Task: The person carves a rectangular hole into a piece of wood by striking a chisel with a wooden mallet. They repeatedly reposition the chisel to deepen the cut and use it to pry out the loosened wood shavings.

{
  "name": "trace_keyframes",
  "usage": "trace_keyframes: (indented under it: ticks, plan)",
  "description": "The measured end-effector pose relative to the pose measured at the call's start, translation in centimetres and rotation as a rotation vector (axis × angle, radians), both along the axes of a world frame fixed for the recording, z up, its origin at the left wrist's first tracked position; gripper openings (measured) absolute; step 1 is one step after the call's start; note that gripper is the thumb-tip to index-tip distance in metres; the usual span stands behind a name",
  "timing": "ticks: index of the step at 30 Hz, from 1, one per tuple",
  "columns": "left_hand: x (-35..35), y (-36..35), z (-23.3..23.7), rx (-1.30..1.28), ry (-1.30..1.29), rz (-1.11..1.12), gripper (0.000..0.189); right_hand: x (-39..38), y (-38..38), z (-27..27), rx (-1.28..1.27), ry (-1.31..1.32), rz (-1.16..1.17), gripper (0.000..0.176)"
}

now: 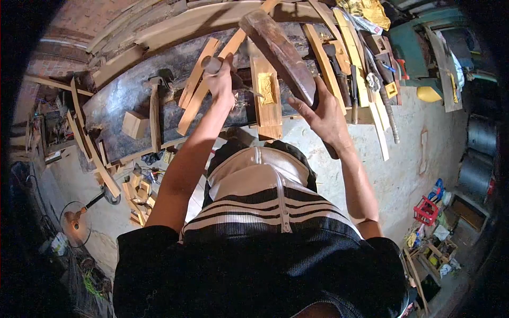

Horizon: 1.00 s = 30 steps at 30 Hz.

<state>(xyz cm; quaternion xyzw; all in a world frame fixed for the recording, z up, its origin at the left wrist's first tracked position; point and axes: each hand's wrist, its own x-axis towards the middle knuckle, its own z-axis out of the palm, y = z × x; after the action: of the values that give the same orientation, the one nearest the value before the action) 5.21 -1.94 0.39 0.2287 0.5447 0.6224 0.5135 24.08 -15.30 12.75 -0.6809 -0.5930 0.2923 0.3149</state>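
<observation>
My left hand (220,82) is wrapped round the round handle of a chisel (211,64). The chisel's blade slants right towards a recess in a wooden block (270,114). Pale shavings (266,88) lie in that recess. On the right, my right hand (326,116) grips a large, dark wooden mallet (278,53) near its lower end. The mallet head is raised and tilted up to the left, over the block's right side. Part of its handle shows below my palm.
The dark workbench (183,61) carries long wooden strips (324,63) on both sides of the block. A small wooden cube (135,124) sits at the left. Tools (353,90) lie at the right. A red crate (426,211) stands on the floor at lower right.
</observation>
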Motion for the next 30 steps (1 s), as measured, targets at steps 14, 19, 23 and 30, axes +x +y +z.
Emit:
trace_keyframes:
  ticks: [14, 19, 23, 30]
  plan:
    - [2.2, -1.7, 1.1, 0.305, 0.404, -0.526, 0.021, 0.1, -0.3, 0.8, -0.165, 0.048, -0.052, 0.060]
    - [2.6, -2.5, 2.1, 0.465, 0.459, -0.623, 0.023, -1.3, 1.4, 4.4, 0.088, 0.180, -0.015, 0.060]
    - [2.4, -2.1, 1.8, 0.524, 0.540, -0.701, 0.020, -2.1, 2.3, 4.5, 0.286, 0.032, 0.045, 0.056]
    - [2.4, -1.8, 0.6, 0.399, 0.128, -0.730, 0.015, -1.0, 2.7, 2.4, 0.108, -0.147, 0.183, 0.063]
